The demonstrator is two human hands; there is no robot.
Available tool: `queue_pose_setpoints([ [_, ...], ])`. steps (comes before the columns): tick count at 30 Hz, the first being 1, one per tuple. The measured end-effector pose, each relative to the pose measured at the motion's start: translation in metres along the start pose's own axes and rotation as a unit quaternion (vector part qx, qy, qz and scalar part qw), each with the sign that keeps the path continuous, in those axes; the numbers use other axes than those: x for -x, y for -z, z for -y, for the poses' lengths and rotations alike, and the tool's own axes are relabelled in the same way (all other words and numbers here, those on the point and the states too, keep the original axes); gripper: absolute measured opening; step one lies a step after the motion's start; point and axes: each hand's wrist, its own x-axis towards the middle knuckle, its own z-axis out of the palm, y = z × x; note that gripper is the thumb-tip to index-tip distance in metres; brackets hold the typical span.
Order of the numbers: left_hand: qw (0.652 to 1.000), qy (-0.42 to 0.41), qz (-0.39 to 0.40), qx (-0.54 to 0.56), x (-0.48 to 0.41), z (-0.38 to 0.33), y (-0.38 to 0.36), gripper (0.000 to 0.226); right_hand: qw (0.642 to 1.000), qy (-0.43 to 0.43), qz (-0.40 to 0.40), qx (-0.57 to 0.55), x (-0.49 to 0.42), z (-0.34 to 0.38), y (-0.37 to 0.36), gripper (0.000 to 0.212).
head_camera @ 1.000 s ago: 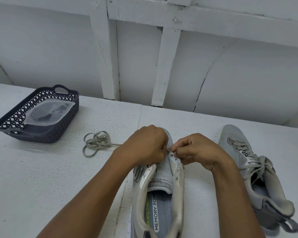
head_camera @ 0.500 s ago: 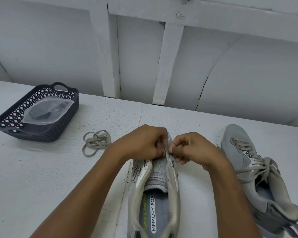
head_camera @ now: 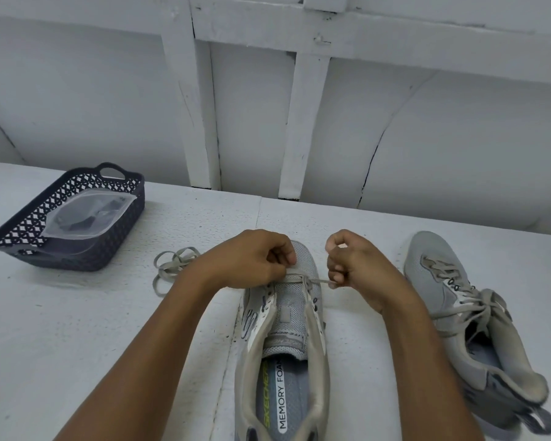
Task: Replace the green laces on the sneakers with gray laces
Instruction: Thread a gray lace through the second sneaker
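**Item 1. Right hand (head_camera: 360, 268).** Thumb and forefinger are pressed together, pinching the free end of the gray lace (head_camera: 318, 281). The other fingers are curled in. The lace is drawn taut to the right, probably to take up slack through the eyelet.

**Item 2. Left hand (head_camera: 252, 259).** The fingertips are bunched and pinching at the lowest left eyelet, seemingly on the same lace. The contact itself is partly hidden. Judged purpose: anchoring that side so the pull does not drag the lace right through.

**Item 3. Near sneaker (head_camera: 299, 259).** It sits mid-worktop, heel toward the person's edge and toe toward the back edge. Only the lowest eyelet row carries lace; the rows above are bare and the tongue is exposed. Lacing looks barely begun.

**Item 4. Second sneaker (head_camera: 427, 259).** It lies toward the right edge, tilted on its side, fully laced in a grayish lace and tied. Likely set aside as finished.

**Item 5. Loose lace (head_camera: 172, 264).** A bundle of loops on the worktop (head_camera: 77, 329), just left of the left hand. The forearm hides whether it joins the lace in hand.

**Item 6. Dark basket (head_camera: 86, 265).** It stands toward the back left corner, well apart from the sneakers, with a clear plastic bag (head_camera: 86, 214) inside.
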Motion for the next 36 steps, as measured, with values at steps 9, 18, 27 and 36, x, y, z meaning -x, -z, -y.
queue_pose_setpoints([
  [9,0.999,0.018,0.002,-0.049,0.000,-0.005,0.002,0.029,0.964,0.036,0.111,0.238,0.014,0.005,0.015,0.014],
  [18,0.999,0.042,-0.019,-0.003,-0.002,-0.003,0.004,0.032,0.983,0.021,0.020,-0.180,0.010,0.013,0.006,0.027],
  [27,0.999,0.039,-0.018,0.004,-0.003,-0.002,0.005,0.036,0.975,0.057,0.074,0.203,0.014,0.009,0.003,0.020],
  [36,0.998,0.052,-0.027,0.019,-0.003,-0.001,0.006,0.036,0.991,0.023,-0.019,-0.133,0.006,0.011,-0.001,0.030],
])
